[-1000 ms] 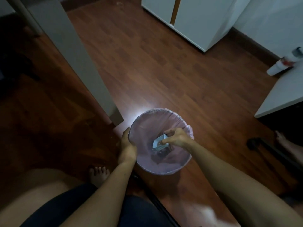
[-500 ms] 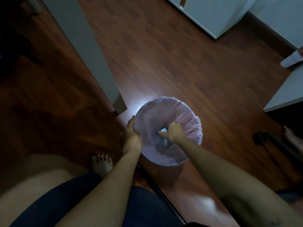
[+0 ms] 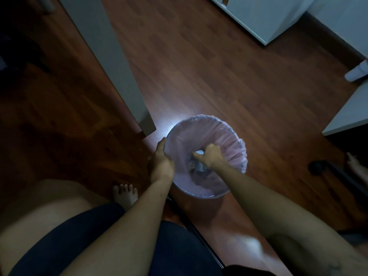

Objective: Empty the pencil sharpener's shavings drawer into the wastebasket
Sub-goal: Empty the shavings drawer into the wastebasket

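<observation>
A round wastebasket (image 3: 199,134) lined with a pale pink bag stands on the wooden floor in front of my knees. My left hand (image 3: 161,164) grips its left rim. Inside the basket's mouth my right hand (image 3: 211,157) holds the small shavings drawer (image 3: 199,163), a light blue-grey box largely covered by my fingers and tipped downward. A few pale specks lie at the bottom of the bag beside the drawer.
A grey table leg (image 3: 123,76) comes down just left of the basket. A white cabinet (image 3: 264,18) stands at the upper right and a grey shelf edge (image 3: 346,118) at the right. My bare foot (image 3: 125,194) rests below the basket.
My right hand has pushed the drawer deeper into the basket and turned it over, so less of it shows. My left hand has stayed on the rim.
</observation>
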A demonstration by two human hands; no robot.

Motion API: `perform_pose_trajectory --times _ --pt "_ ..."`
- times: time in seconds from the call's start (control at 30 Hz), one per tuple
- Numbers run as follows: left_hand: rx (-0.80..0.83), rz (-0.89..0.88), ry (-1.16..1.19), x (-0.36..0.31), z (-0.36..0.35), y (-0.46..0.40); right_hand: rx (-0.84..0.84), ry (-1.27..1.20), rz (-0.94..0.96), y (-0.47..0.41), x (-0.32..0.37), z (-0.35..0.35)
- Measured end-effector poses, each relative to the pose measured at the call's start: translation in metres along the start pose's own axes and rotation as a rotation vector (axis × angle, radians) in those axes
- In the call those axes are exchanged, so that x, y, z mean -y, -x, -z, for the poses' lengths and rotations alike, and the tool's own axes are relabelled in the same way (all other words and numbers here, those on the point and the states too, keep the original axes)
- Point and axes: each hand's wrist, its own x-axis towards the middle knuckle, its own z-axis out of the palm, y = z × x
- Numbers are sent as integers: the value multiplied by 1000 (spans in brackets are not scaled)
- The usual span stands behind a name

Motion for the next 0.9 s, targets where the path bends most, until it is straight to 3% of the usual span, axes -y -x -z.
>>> perform_pose_trajectory --times 0.1,0.27,0.5,0.9 --pt "42 32 83 3 -5 -9 44 17 26 11 8 15" --pt "118 40 29 -13 8 -11 53 -64 23 28 22 48" --pt "161 -104 -133 -85 55 25 47 -160 43 83 63 121" --pt "-31 -409 -45 -207 181 131 -195 -495 113 216 122 265"
